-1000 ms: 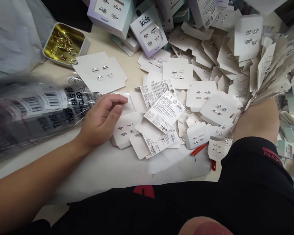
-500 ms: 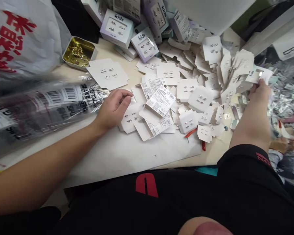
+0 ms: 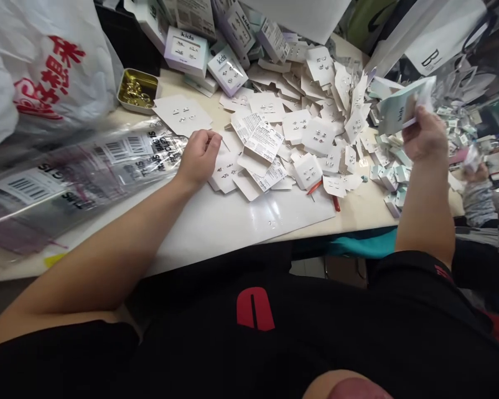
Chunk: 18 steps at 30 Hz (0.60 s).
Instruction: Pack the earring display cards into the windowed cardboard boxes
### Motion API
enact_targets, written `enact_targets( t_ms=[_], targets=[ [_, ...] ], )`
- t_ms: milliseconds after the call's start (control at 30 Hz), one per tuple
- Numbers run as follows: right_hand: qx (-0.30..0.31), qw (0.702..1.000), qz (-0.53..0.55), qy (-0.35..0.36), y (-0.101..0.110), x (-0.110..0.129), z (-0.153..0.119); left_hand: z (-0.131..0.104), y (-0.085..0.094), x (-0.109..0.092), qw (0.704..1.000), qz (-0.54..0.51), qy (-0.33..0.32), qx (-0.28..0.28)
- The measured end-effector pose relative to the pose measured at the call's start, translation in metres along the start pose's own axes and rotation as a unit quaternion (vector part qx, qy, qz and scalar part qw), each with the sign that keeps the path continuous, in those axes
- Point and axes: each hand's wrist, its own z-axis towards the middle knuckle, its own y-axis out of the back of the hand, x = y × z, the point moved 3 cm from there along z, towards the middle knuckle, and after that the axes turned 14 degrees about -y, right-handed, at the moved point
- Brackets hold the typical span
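Right hand [image 3: 426, 136], fingers pinching pale-green kids carton [image 3: 393, 113], left hand [image 3: 197, 158], fingers curled together, any grip unclear, ring cards [image 3: 225, 176] just beside its fingertips

Head camera faces forward and down, seemingly near the table [image 3: 360, 213].

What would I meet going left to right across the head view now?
Red-lettered white bag, gold-lined tin, left hand, top warning-text card, red item, right hand holding mint kids packaging, another person's hand.
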Motion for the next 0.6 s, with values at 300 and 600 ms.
enact_targets(
  t_ms=[300, 600],
  targets=[
    [0.336, 0.913, -0.228, -0.034, -0.131, -0.071, -0.087, 0.0, 0.003, 0.007, 1.0, -0.002, 0.016, 0.008],
    [-0.039, 0.903, -0.419, 0.088, -0.043, -0.082, 0.023, -0.005, 0.008, -0.001, 0.998, 0.03, -0.009, 0.045]
  ],
)
